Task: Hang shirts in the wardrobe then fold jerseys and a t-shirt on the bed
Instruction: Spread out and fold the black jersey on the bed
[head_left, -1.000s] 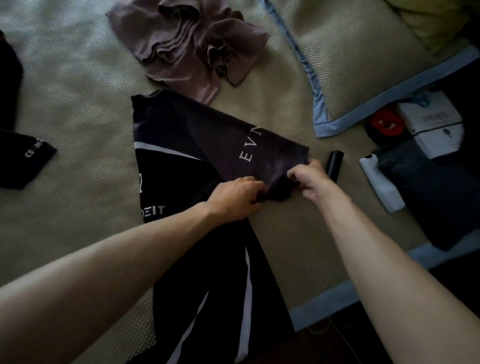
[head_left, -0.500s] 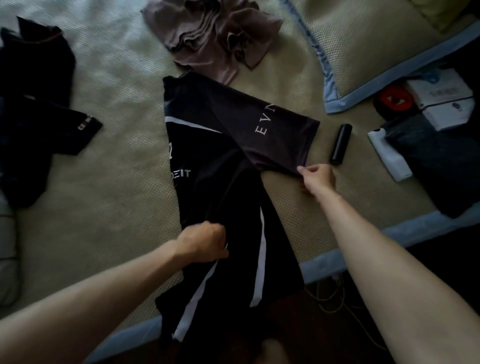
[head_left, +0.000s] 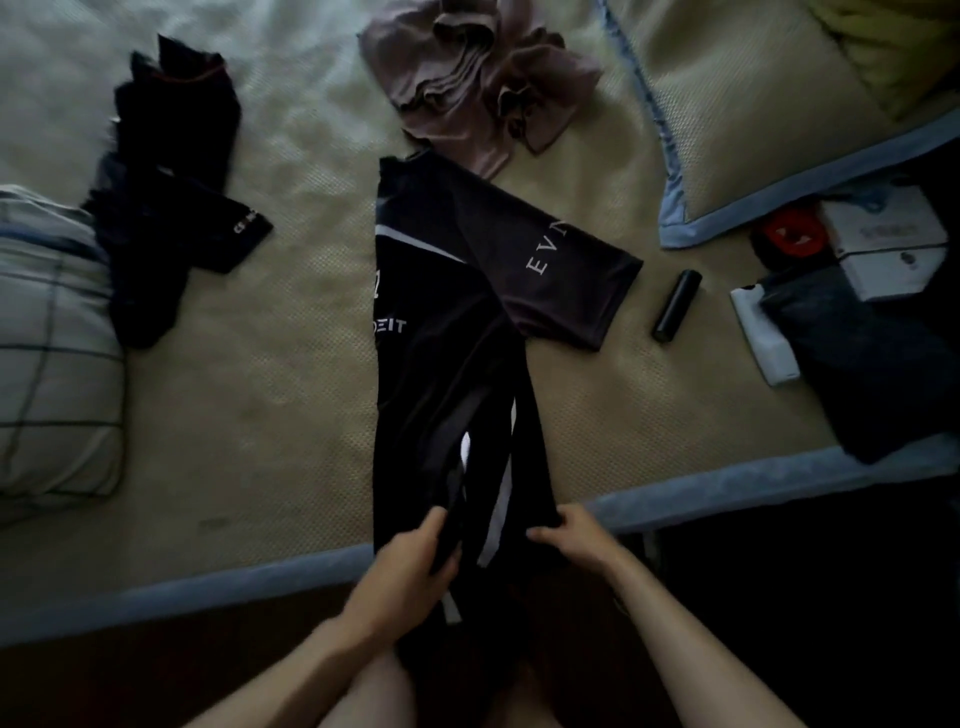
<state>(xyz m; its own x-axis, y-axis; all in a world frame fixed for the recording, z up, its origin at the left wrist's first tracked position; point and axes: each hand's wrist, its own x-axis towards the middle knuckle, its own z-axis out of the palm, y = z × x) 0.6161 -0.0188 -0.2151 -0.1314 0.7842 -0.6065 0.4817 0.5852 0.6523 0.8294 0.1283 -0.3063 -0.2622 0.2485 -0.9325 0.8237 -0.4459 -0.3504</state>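
Hands (head_left: 410, 561) on "EVN"-lettered jersey (head_left: 447, 364)

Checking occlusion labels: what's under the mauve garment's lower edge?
The mauve garment lies crumpled on the bed mat; its lower tip overlaps the black jersey collar. Anything beneath its bulk is hidden.

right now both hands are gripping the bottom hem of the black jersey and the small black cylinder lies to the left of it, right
Not quite. The head view shows the left hand and right hand gripping the black jersey at its bottom hem, but the small black cylinder lies to the right of it, just past the sleeve, not to the left.
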